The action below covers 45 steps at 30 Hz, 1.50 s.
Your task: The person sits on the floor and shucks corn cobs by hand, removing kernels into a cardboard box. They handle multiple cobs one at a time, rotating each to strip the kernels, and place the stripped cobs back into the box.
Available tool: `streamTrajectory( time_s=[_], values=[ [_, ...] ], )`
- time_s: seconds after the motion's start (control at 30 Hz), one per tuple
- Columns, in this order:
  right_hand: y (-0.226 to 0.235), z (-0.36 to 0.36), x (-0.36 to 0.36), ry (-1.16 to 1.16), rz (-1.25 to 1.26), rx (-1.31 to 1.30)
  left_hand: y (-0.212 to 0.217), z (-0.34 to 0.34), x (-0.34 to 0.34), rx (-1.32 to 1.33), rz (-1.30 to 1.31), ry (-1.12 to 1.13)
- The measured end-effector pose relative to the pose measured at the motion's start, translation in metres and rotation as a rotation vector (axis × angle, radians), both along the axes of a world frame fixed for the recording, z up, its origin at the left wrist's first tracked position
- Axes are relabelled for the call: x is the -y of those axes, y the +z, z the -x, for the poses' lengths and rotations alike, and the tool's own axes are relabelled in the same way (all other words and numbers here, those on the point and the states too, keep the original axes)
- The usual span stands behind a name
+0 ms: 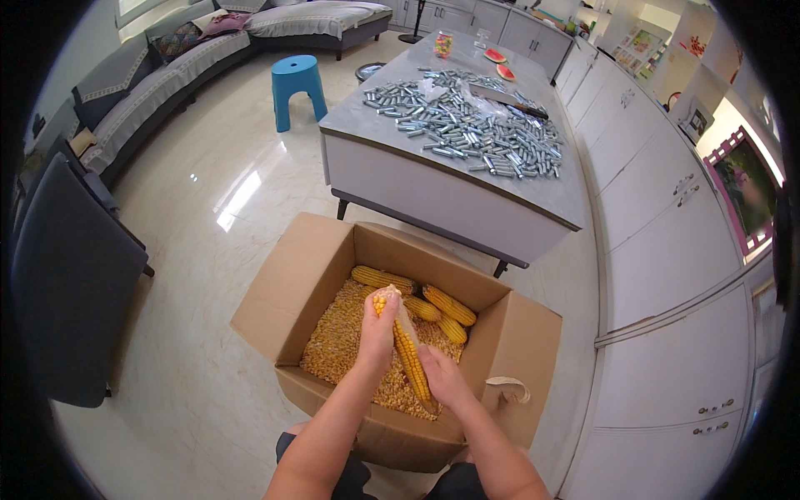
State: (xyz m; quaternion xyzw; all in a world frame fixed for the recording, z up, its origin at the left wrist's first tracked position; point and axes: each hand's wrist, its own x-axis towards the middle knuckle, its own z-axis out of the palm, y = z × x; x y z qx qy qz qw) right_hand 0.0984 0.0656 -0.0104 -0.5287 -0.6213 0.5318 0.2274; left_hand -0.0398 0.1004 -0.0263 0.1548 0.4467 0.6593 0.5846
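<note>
Both my hands hold one ear of corn (pixel 410 360) over an open cardboard box (pixel 287 292). My left hand (pixel 377 333) is closed around its upper end, where some kernels show beside the thumb. My right hand (pixel 443 377) is closed against the ear's right side, lower down, its fingertips partly hidden. A pale strip without kernels runs along the upper part of the ear. Loose yellow kernels (pixel 332 343) cover the bottom of the box. Several whole ears (pixel 450 305) lie on them at the far side.
A grey-topped table (pixel 375 125) stands beyond the box, bearing many small metal cylinders (pixel 475 125), a knife (pixel 525 108) and watermelon slices (pixel 495 56). A pale curved piece (pixel 510 387) rests at the right flap. Around are a blue stool (pixel 298 87), dark chair (pixel 79 283) and white cabinets (pixel 667 375).
</note>
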Motion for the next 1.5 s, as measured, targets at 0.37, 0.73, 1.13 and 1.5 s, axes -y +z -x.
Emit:
streamTrajectory(
  time_s=[0.37,0.73,1.13,1.5],
  values=[
    [-0.001,0.003,0.004,-0.16,0.234,-0.342,0.013,-0.025,0.009,-0.32,-0.135,-0.072],
    [-0.034,0.0,-0.003,-0.174,0.193,-0.257,0.012,-0.016,0.007,-0.158,-0.051,0.035],
    [-0.012,0.006,0.007,-0.138,-0.083,-0.072,0.012,-0.015,0.008,-0.231,-0.084,0.08],
    [-0.017,-0.001,0.004,0.028,0.091,-0.17,0.01,0.0,0.001,-0.12,-0.043,0.195]
  ],
)
